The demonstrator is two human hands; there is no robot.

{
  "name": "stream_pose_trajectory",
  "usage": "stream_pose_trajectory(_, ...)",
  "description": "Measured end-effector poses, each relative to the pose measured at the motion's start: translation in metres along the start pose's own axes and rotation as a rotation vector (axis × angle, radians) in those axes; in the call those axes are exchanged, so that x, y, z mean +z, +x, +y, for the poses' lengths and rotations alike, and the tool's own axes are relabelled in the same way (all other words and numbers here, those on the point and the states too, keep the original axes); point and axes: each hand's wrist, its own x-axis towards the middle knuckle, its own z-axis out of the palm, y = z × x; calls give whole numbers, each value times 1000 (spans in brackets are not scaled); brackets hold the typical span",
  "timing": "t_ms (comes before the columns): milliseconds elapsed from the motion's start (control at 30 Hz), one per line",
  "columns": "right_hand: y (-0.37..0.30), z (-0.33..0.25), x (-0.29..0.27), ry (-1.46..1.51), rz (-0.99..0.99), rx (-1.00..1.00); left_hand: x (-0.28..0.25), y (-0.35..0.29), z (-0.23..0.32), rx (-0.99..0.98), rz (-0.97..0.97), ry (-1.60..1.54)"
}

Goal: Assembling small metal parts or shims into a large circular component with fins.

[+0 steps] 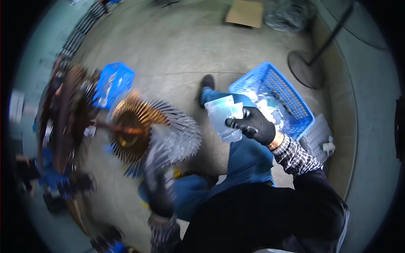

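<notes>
My right hand [258, 126], in a black glove, grips several thin silvery sheet-metal plates [222, 118], fanned slightly apart, above my lap. My left hand [158, 181], smeared by motion, is beside a round rack [127, 130] with copper-coloured slots. Flat plates [182, 126] stand on edge around the rack's right side. Whether the left fingers hold anything is lost in the blur. To the right of my knee sits a blue plastic basket [291, 95] with more shiny plates [268, 107] inside.
A smaller blue crate [116, 80] with metal parts stands beyond the rack. More dark, rusty round racks [63, 114] are at the left, blurred. A stand with a round base [304, 69] is by the right wall. Cardboard [245, 13] and a clear plastic bundle [287, 16] lie on the far floor.
</notes>
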Motion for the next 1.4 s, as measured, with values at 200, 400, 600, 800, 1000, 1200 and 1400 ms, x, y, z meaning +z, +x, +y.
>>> stream_pose_trajectory(200, 5, -30, 93, 39, -343, -57, 13, -15, -43, -302, -13, -375)
stream_pose_trajectory(400, 13, -18, 105, -274, -245, -614, -33, -28, -52, 138, -77, 324)
stream_pose_trajectory(600, 14, 4, 123, -473, -88, -840, -38, -49, -50, -446, -176, -424)
stream_pose_trajectory(800, -14, -43, 132, -179, -354, -49, -30, -67, -74, 94, -236, 370)
stream_pose_trajectory(1000, -4, -52, 122, 690, -358, -21, -9, -86, -123, 1055, -279, 1620)
stream_pose_trajectory(1200, 28, -8, 105, 504, -683, -143, 0, -76, -75, 1976, 347, 2947)
stream_pose_trajectory(1400, 37, 9, 83, 547, -585, -176, -17, -48, -42, 2259, 1184, 3606)
